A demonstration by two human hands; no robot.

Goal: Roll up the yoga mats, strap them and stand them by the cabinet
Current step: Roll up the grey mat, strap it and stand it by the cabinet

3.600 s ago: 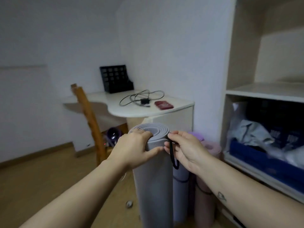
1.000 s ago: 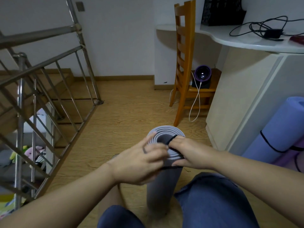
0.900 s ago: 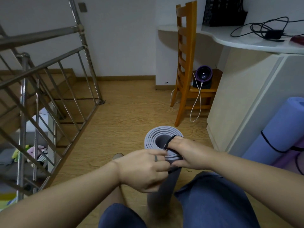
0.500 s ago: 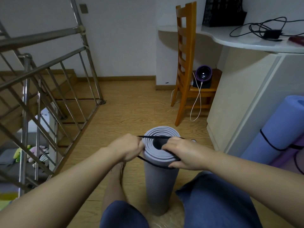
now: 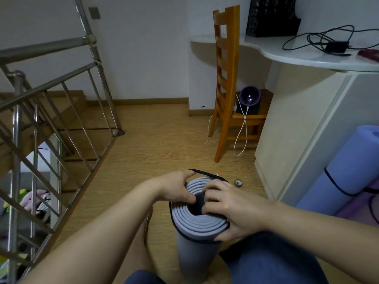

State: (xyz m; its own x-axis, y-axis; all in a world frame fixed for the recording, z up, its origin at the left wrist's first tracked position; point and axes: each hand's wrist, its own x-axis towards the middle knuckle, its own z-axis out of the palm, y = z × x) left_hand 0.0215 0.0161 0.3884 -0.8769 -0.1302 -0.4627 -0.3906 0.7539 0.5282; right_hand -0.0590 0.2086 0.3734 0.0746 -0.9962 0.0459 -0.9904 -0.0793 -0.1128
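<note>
Strap (image 5: 207, 174) looped round top of upright mat (image 5: 196, 251).
Mat stands at 6 o'clock; left hand (image 5: 176, 189) pinches strap at its 12 o'clock rim; right hand (image 5: 227, 208), fingers curled, grips its 3 o'clock rim.

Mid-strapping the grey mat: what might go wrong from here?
The strap sits at the very top rim of the grey mat; it may slip off once the left hand releases. The roll stands on end, held only at its top, where the right hand grips, so it may topple.
</note>
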